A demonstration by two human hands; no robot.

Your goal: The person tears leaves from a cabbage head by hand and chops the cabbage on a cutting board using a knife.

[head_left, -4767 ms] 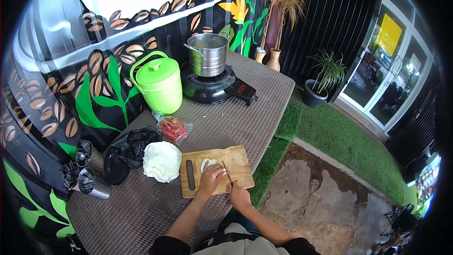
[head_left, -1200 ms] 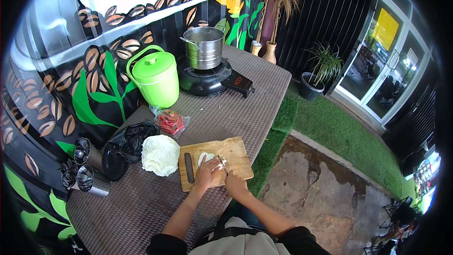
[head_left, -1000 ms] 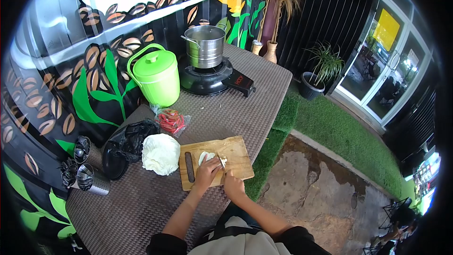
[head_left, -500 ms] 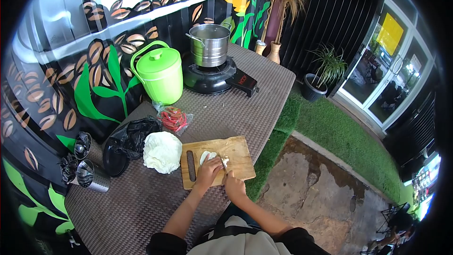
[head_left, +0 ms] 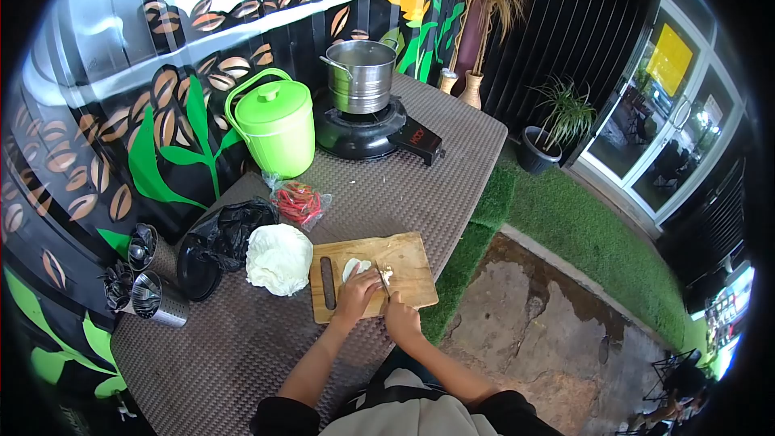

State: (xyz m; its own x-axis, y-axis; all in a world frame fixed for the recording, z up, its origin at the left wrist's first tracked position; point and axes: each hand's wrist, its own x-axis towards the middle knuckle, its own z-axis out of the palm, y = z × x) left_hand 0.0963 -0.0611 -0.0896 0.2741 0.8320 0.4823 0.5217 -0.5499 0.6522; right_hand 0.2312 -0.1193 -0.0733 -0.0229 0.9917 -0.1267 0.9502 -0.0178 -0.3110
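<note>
On the wooden cutting board [head_left: 416,262], my right hand [head_left: 403,320] is wrapped round the handle of a knife [head_left: 382,278]. The blade points away from me beside my left fingertips. My left hand [head_left: 356,294] presses its bent fingers down on a white piece of food, mostly hidden under them. Pale white slices [head_left: 353,266] lie just beyond those fingers. Small chopped bits [head_left: 387,275] are gathered on the right of the blade. Left of the board sits a pale, crinkled, cabbage-like head [head_left: 278,260].
Behind are a bag of red chillies [head_left: 299,202], a lime-green lidded bucket [head_left: 278,129] and a steel pot [head_left: 360,81] on a portable stove [head_left: 355,136]. A black plastic bag [head_left: 234,230] and metal cutlery holders [head_left: 165,305] stand left on the woven-pattern table [head_left: 234,355].
The knife blade has shifted slightly left, closer to my left fingertips, and stands more upright. The chopped bits show more plainly beside it. My left hand has hardly moved.
</note>
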